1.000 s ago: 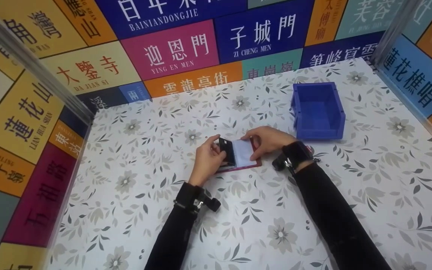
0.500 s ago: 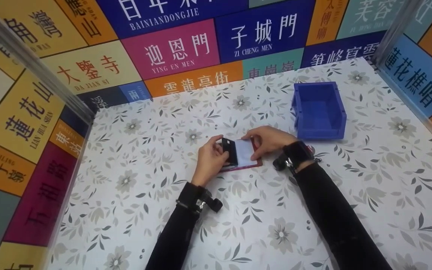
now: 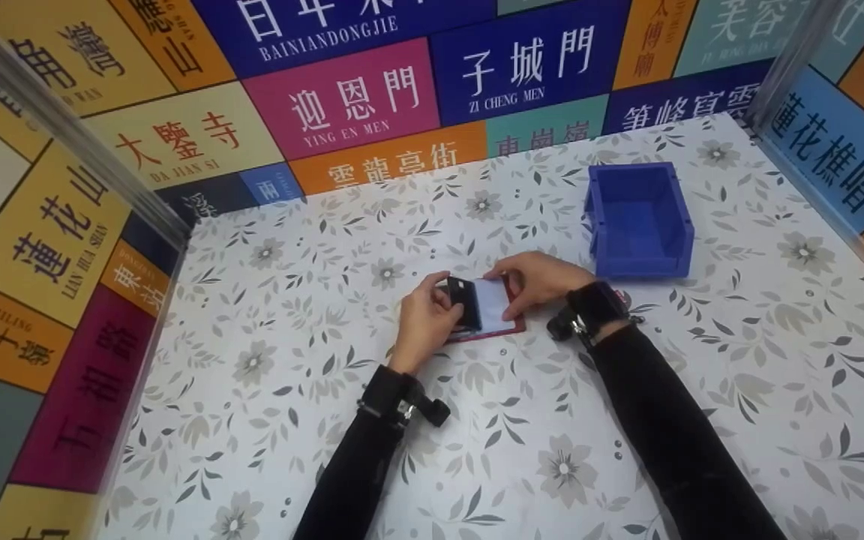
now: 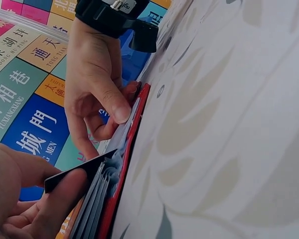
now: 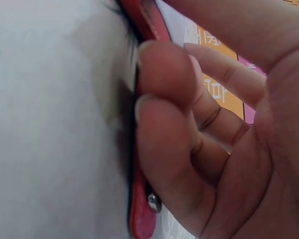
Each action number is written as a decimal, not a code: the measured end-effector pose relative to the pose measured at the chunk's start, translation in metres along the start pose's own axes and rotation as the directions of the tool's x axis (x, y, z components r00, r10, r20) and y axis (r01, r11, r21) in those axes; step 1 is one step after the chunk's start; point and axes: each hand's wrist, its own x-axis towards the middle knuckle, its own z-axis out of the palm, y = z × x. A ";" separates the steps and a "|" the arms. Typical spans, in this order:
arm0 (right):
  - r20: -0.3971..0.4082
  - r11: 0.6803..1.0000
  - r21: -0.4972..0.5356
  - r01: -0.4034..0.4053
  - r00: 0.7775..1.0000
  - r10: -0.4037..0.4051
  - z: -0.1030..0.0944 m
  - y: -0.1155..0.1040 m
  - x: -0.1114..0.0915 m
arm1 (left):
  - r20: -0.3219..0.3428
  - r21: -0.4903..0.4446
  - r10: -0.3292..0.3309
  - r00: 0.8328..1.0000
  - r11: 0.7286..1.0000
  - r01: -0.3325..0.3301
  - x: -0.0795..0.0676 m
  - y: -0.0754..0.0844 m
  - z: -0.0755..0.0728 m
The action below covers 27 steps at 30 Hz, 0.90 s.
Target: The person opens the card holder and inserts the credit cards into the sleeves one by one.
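A small red card holder [image 3: 516,327] with clear sleeves [image 4: 92,204] lies spread on the table. My left hand [image 3: 424,322] pinches a black card [image 3: 466,303] between thumb and fingers over the holder's left part. In the left wrist view the card [image 4: 82,170] is tilted, its far edge right at the sleeves near the fold. My right hand [image 3: 544,279] grips the right side of the holder, thumb on the pale sleeve page [image 3: 492,304]. Its fingertips curl against the red cover [image 5: 144,221] in the right wrist view, beside a metal snap [image 5: 154,202].
A blue plastic bin [image 3: 640,225] stands behind and right of my right hand. The table [image 3: 312,450] has a flower-patterned white cover. Panels with printed characters [image 3: 361,97] wall it in at the back and sides.
My left hand has shifted slightly right with the black card, which lies flatter over the sleeve page. My right hand stays about where it was.
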 end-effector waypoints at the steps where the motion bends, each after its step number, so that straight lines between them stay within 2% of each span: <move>1: 0.000 1.000 -0.001 0.001 1.000 -0.001 0.000 0.000 0.000 | 0.000 -0.001 0.001 1.000 1.000 -0.001 0.000 0.000 0.001; 11: -0.001 1.000 -0.018 -0.014 1.000 0.014 0.000 0.002 0.001 | 0.022 0.016 -0.031 0.999 0.999 0.031 0.000 0.004 0.006; 19: 0.000 0.999 -0.008 0.032 1.000 -0.032 -0.001 0.003 0.001 | 0.023 0.091 0.007 1.000 0.996 -0.009 -0.001 0.006 0.010; 27: 0.005 1.000 0.006 0.010 1.000 -0.010 0.001 0.003 0.001 | 0.023 0.122 0.028 0.999 0.992 -0.031 -0.003 0.007 0.011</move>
